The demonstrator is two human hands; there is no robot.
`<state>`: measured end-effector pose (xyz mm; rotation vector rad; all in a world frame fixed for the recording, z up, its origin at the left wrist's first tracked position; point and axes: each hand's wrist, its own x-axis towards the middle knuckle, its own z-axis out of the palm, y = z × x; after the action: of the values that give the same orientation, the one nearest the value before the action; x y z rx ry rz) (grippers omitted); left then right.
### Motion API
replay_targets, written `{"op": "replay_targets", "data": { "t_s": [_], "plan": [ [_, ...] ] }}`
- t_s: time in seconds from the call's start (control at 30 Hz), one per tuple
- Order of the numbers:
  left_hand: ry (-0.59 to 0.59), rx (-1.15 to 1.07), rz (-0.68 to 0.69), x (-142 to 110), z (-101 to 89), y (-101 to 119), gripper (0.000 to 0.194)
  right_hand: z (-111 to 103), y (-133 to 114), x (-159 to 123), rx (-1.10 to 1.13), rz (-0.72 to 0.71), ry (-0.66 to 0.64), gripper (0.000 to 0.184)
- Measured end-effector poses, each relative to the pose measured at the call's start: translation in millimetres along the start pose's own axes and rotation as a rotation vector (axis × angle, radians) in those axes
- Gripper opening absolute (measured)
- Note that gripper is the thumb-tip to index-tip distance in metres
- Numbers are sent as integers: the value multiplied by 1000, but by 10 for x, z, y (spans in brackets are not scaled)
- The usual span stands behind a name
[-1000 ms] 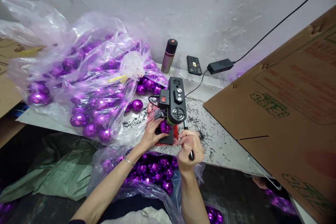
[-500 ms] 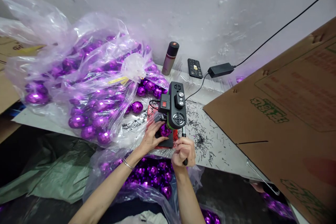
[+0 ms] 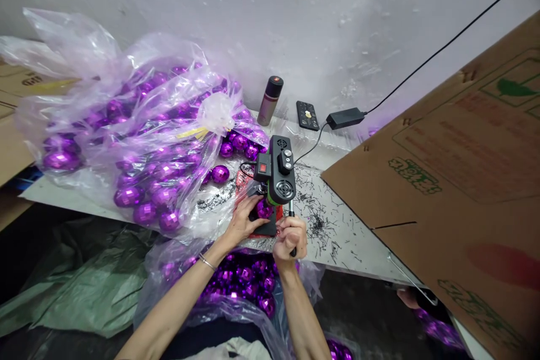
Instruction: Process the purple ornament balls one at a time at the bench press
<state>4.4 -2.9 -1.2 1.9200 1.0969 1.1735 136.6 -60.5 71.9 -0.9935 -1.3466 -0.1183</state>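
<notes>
My left hand [image 3: 245, 218] grips a shiny purple faceted ball [image 3: 264, 209] between thumb and fingers. The ball sits under the head of a small black bench machine [image 3: 282, 170] with round vents, buttons and a red switch. My right hand [image 3: 291, 238] is wrapped round the machine's lever handle [image 3: 292, 211], just right of the ball. Beneath the ball lies the machine's black base [image 3: 268, 228], on a red sheet. The top of the ball is hidden by the machine head. An open plastic bag of purple balls [image 3: 247, 278] is below my forearms.
Clear bags of purple balls [image 3: 162, 174] fill the left of the table. A dark bottle [image 3: 270, 101], a phone [image 3: 307, 116] and a power adapter [image 3: 346, 118] lie along the wall. Small black pins [image 3: 319, 226] litter the tabletop. A large cardboard box [image 3: 447, 180] stands right.
The view has shifted slightly, so the box and the things by the wall sit a little lower and further left. Both hands keep their grip on the ball and the lever handle.
</notes>
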Motion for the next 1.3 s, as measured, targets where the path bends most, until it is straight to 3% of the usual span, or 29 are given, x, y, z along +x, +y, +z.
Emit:
{"op": "replay_targets", "data": {
  "t_s": [0.2,0.37,0.5,0.63,0.73,0.83,0.93,1.1,1.2,1.3],
  "plan": [
    [13,-3,57,31,10,-24,63,-4,22,1,-8,-69,-24,41],
    [12,48,53,22,28,-23,63,-82,-286,409,43,126,-7,39],
    [43,142,119,-289,-7,74,67,-103,-459,621,22,213,-27,40],
    [78,270,159,-554,-236,219,88,-99,-408,495,3,169,-25,40],
    [235,386,70,-339,-544,243,63,-85,-338,379,7,133,-13,40],
    [344,536,-164,134,-835,184,51,-72,-307,344,14,113,-2,40],
    [227,671,-385,533,-962,138,56,-70,-307,354,26,101,-5,39],
    [-65,812,-299,732,-903,138,56,-83,-318,370,20,81,-26,38],
    [-95,798,-342,741,-882,110,67,-80,-325,392,8,62,-31,39],
    [-52,758,-375,787,-907,67,64,-71,-349,445,11,68,-28,39]
  ]
}}
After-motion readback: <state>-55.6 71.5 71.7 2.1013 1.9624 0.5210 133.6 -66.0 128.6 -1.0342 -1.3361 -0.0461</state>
